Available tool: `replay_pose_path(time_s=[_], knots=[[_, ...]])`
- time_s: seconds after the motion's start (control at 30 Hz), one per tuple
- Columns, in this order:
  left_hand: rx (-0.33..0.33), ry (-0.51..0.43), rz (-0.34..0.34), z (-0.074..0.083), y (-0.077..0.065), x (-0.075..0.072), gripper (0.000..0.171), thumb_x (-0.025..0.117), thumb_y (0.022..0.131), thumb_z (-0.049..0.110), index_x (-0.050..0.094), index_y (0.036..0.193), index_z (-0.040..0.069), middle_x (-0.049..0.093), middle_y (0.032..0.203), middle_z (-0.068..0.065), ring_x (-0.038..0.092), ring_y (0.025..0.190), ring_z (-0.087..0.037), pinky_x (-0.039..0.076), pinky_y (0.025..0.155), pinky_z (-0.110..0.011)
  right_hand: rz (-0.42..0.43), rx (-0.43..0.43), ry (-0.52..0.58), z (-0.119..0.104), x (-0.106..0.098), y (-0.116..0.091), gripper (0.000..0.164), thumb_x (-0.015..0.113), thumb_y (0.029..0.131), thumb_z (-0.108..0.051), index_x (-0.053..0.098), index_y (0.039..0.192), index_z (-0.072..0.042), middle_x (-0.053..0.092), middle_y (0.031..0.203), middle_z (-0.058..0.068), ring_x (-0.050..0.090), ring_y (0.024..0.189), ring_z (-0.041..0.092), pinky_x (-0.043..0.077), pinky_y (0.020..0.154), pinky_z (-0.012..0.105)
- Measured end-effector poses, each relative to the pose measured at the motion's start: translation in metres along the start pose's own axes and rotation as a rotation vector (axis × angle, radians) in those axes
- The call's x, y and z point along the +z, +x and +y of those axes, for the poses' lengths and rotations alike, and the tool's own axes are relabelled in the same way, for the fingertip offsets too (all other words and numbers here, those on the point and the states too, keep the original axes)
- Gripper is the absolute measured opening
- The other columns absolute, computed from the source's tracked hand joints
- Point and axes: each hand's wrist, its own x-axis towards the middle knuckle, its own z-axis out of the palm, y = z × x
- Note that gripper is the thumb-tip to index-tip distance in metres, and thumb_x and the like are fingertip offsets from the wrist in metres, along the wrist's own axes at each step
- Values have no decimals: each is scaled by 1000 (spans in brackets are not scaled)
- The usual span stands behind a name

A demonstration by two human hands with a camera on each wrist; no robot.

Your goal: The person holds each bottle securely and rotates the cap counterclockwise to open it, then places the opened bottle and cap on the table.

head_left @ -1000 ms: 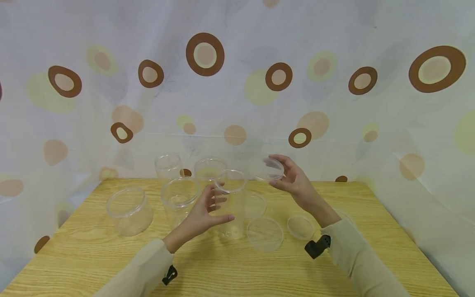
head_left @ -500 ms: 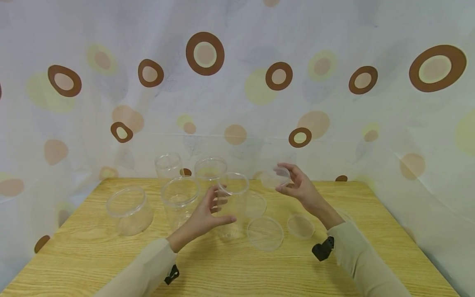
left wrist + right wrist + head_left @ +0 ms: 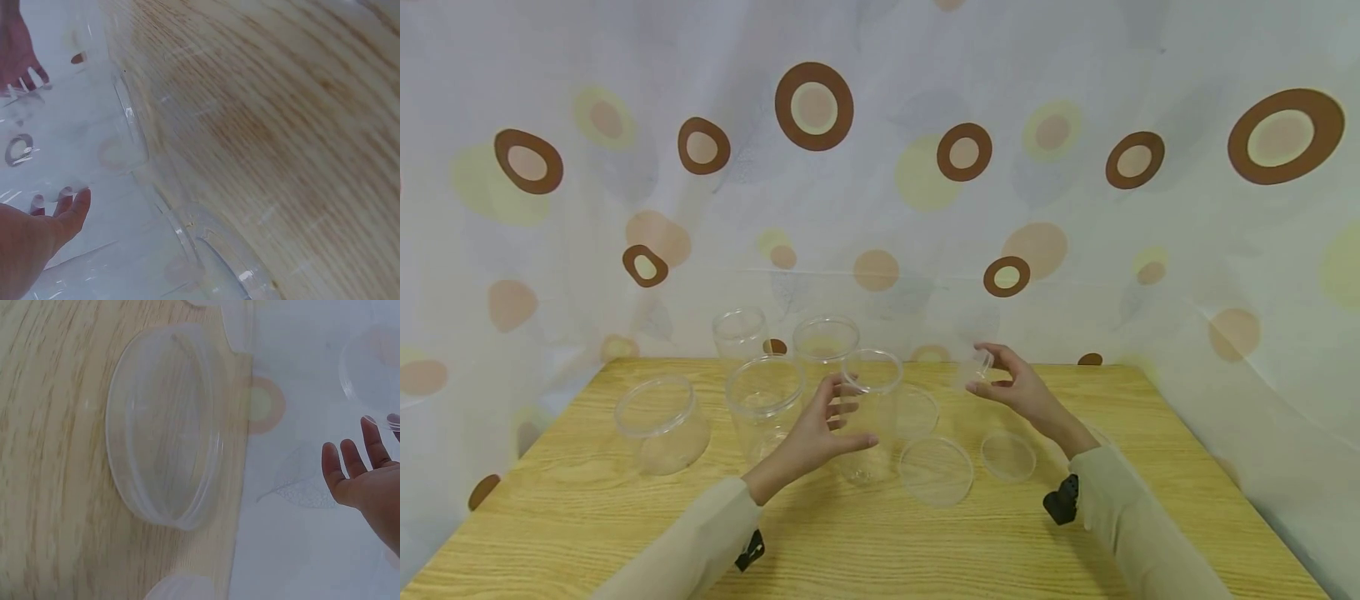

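My left hand grips a tall clear jar standing on the table, thumb on the near side and fingers behind. In the left wrist view several fingers of it press on the clear wall. My right hand pinches a clear round lid between thumb and fingers. The lid is held in the air to the right of the jar, tilted nearly edge-on in the head view. Its clear disc also shows at the fingertips in the right wrist view. The jar's mouth is uncovered.
Left of the tall jar stand several other open clear jars, among them a low wide one and a larger one. Clear lids lie flat to its right, one smaller lid near my right wrist. A patterned curtain hangs behind the table.
My right hand has moved right and slightly down, away from the jar, turning the lid from a flat pose to nearly edge-on. The jar and my left hand have shifted slightly right.
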Motion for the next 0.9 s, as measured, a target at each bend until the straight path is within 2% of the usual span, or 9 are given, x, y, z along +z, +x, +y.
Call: replay_pose_path(time_s=[0.27, 0.57, 0.73, 0.9], knots=[[-15, -24, -10, -2, 2, -1, 74, 76, 75, 15, 27, 131, 16, 37, 131, -15, 39, 125, -43, 32, 100, -59, -14, 93, -133, 12, -4, 2, 71, 64, 85, -35, 27, 142, -16, 31, 134, 17, 24, 131, 39, 32, 96, 59], [-9, -30, -12, -2, 1, 1, 75, 76, 74, 18, 27, 131, 22, 36, 132, -12, 36, 127, -42, 32, 100, -59, 3, 111, -254, 20, -8, 1, 77, 70, 80, -31, 28, 137, -2, 34, 133, 24, 27, 127, 44, 33, 96, 59], [-5, -24, -2, -3, 0, 1, 75, 76, 75, 18, 28, 132, 25, 37, 132, -11, 38, 126, -43, 33, 99, -59, -4, 69, -362, 29, -9, 3, 74, 71, 79, -28, 33, 135, 1, 37, 131, 27, 30, 123, 46, 34, 94, 60], [-3, -9, 11, -4, -1, 2, 74, 75, 75, 18, 29, 132, 27, 38, 132, -11, 40, 125, -41, 36, 98, -57, -30, 8, -492, 33, -8, 4, 70, 71, 78, -23, 37, 132, 6, 41, 121, 30, 32, 113, 48, 35, 86, 61]])
